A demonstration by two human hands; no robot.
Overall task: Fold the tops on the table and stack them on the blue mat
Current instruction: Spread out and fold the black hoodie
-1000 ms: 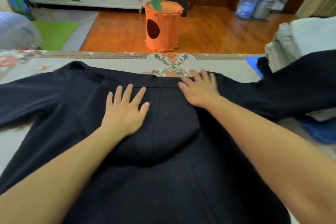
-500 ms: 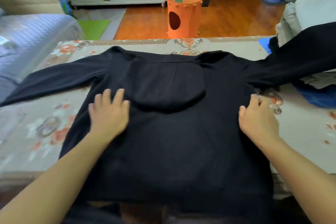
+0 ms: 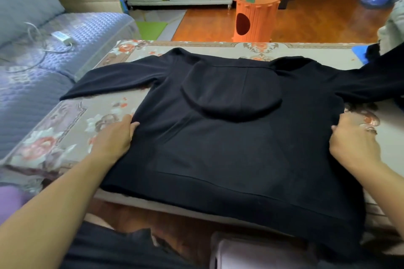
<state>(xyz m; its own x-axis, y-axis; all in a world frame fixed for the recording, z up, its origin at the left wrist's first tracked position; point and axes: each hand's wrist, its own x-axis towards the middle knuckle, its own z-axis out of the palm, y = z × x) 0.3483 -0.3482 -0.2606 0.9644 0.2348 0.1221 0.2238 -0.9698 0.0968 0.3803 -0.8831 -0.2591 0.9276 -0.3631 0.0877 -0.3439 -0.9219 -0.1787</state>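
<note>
A black hoodie (image 3: pixel 229 148) lies spread back-up on the floral table (image 3: pixel 72 129), its hood flat on the back. The left sleeve reaches toward the sofa. The right sleeve runs off to the right over the blue mat (image 3: pixel 358 52), of which only a corner shows. My left hand (image 3: pixel 115 137) is at the hoodie's left side edge, fingers curled against the fabric with the thumb on top. My right hand (image 3: pixel 352 137) grips the right side edge the same way. The hem hangs over the near table edge.
A blue-grey sofa (image 3: pixel 43 54) with a white adapter and cable stands close on the left. Beyond the table an orange carrot-shaped bin (image 3: pixel 254 19) stands on the wooden floor. Light clothes (image 3: pixel 391 26) are piled at the far right edge.
Both hands slid from the hood area outward and down across the back to the hoodie's side edges. My view pulled back and turned left, showing the sofa.
</note>
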